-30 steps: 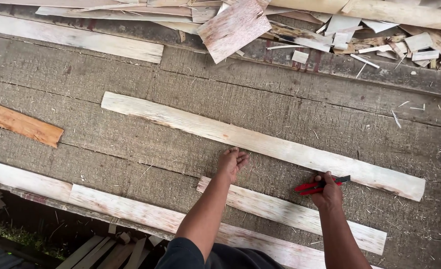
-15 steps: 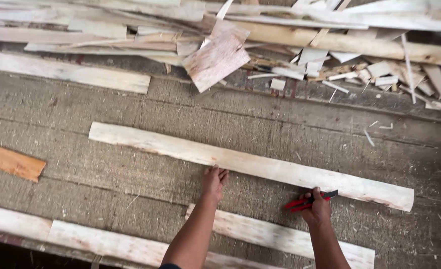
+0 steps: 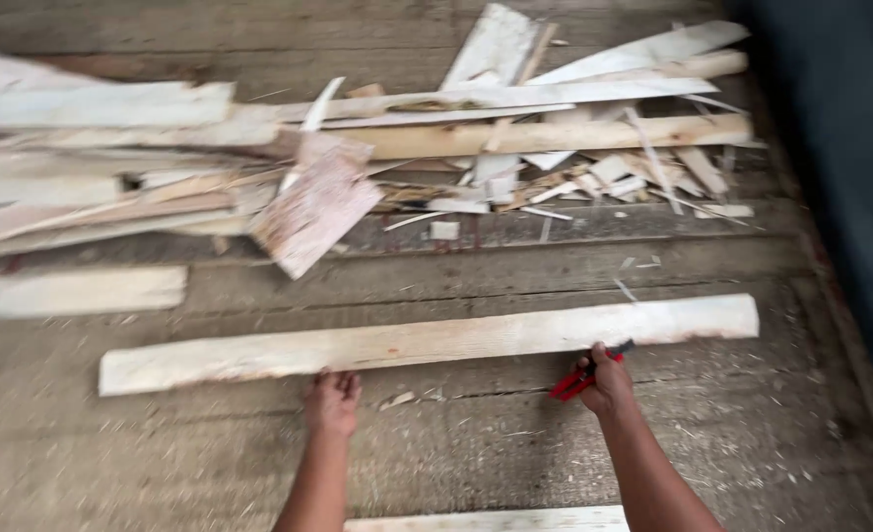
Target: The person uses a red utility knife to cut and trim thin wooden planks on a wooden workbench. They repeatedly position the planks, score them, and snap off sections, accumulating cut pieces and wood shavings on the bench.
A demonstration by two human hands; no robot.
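While our left hand (image 3: pixel 332 402) rests fingers curled at the plank (image 3: pixel 427 342) edge | plank runs left-right just beyond both hands | right hand (image 3: pixel 609 379) grips red pliers (image 3: pixel 576 380).

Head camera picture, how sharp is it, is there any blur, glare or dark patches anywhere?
Head view: soft, even daylight with no glare; motion blur smears the scrap wood pile at left most, while the long pale plank, left hand and right hand with its red-handled tool read fairly clear; the right edge falls into a dark, featureless strip.
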